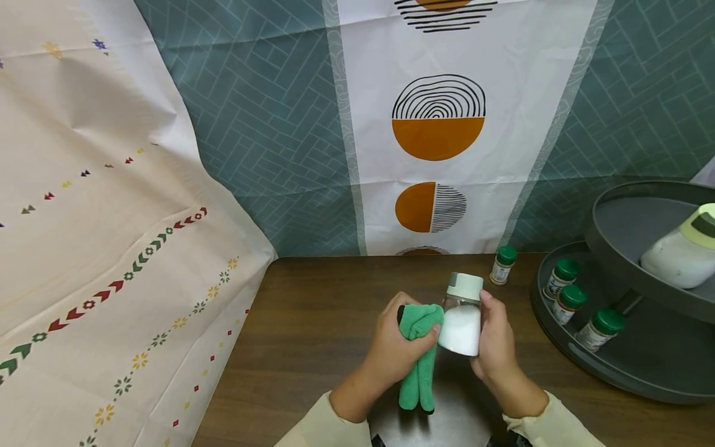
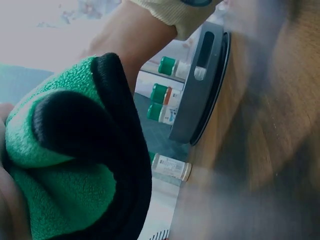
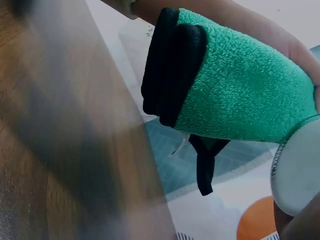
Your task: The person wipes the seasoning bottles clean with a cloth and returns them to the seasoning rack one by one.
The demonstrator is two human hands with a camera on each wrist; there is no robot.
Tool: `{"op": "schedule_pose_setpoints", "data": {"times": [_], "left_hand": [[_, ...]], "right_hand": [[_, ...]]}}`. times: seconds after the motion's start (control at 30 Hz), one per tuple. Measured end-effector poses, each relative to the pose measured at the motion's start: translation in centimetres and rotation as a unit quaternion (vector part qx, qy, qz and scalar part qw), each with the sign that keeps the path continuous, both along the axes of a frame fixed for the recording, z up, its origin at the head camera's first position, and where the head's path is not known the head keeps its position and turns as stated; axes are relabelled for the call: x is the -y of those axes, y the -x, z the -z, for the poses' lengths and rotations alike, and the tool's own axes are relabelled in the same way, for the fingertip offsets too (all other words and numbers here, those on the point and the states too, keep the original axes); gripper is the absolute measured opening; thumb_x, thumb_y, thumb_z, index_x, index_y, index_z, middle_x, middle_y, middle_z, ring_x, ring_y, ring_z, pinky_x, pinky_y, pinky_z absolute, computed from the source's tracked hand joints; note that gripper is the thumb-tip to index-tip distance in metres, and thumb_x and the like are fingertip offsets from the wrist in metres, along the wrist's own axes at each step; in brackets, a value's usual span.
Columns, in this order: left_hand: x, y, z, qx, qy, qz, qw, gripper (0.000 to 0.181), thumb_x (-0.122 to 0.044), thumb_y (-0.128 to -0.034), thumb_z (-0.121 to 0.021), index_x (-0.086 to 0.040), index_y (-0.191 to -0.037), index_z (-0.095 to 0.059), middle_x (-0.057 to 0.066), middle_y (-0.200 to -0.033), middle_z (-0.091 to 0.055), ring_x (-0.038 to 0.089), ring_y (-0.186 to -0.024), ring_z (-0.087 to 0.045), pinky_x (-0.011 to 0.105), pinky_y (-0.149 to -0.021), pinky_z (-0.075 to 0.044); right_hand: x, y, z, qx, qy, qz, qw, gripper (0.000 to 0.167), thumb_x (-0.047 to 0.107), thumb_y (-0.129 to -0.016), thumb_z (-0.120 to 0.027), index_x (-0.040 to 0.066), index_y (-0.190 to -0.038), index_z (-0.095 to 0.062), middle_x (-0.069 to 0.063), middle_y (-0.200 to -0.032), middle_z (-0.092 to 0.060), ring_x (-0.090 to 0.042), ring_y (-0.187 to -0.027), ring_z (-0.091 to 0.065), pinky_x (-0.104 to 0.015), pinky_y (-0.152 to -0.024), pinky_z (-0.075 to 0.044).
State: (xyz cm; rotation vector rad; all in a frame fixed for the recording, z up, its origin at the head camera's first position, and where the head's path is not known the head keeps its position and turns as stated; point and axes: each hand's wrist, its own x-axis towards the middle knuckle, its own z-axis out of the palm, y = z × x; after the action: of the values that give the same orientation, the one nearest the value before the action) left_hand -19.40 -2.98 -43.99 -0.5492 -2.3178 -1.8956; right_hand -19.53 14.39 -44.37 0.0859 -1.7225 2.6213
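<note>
My left hand (image 1: 388, 344) grips a folded green cloth (image 1: 420, 320) with black edging, its lower ends hanging down. In my right hand (image 1: 496, 344) is a clear jar (image 1: 460, 326) with a white lid, largely filled with something white. The jar is held slightly tilted above the table, and the cloth is against its left side. Up close in the left wrist view, the cloth (image 2: 65, 195) shows thick fuzzy folds. From the right wrist, the round end of the jar (image 3: 300, 167) appears beside the cloth (image 3: 245, 85); most of the right hand's fingers are out of sight.
A small green-capped spice jar (image 1: 503, 266) stands at the back of the wooden table (image 1: 324, 310). To the right, a grey two-tier round rack (image 1: 631, 372) carries several similar jars below and a white bottle (image 1: 681, 254) above. A patterned cloth (image 1: 139, 298) drapes down the left.
</note>
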Motion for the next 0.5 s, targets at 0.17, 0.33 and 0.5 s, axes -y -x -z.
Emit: {"op": "schedule_pose_setpoints", "data": {"times": [0.17,0.33,0.5], "left_hand": [[0.3,0.4,-0.2,0.008,-0.004,-0.034,0.9994,0.026,-0.02,-0.0866,-0.078,-0.012,-0.102,-0.058,0.004,-0.099,-0.06,0.009,-0.08,-0.063,0.026,-0.069,-0.058],[1.0,0.9,-0.6,0.003,-0.02,-0.067,0.9975,0.027,-0.021,-0.0867,-0.078,-0.01,-0.102,-0.058,0.006,-0.097,-0.061,0.01,-0.081,-0.064,0.027,-0.069,-0.059],[1.7,1.4,-0.8,-0.003,-0.045,-0.094,0.9946,0.027,-0.019,-0.0867,-0.078,-0.011,-0.103,-0.059,0.006,-0.098,-0.066,0.012,-0.082,-0.067,0.028,-0.071,-0.059]], "right_hand": [[0.2,0.3,0.2,-0.046,-0.049,-0.062,0.9958,0.047,0.037,-0.111,-0.014,0.014,-0.144,-0.039,0.008,-0.123,-0.069,-0.01,-0.112,-0.064,-0.029,-0.086,-0.057],[0.6,-0.3,0.2,-0.055,-0.1,-0.096,0.9888,0.047,0.034,-0.112,-0.023,0.012,-0.153,-0.033,0.007,-0.136,-0.054,-0.012,-0.117,-0.054,-0.03,-0.092,-0.049],[1.1,-0.8,0.2,-0.046,-0.125,-0.111,0.9848,0.05,0.029,-0.111,-0.034,0.007,-0.155,-0.032,0.01,-0.137,-0.052,-0.009,-0.118,-0.055,-0.031,-0.093,-0.051]]}}
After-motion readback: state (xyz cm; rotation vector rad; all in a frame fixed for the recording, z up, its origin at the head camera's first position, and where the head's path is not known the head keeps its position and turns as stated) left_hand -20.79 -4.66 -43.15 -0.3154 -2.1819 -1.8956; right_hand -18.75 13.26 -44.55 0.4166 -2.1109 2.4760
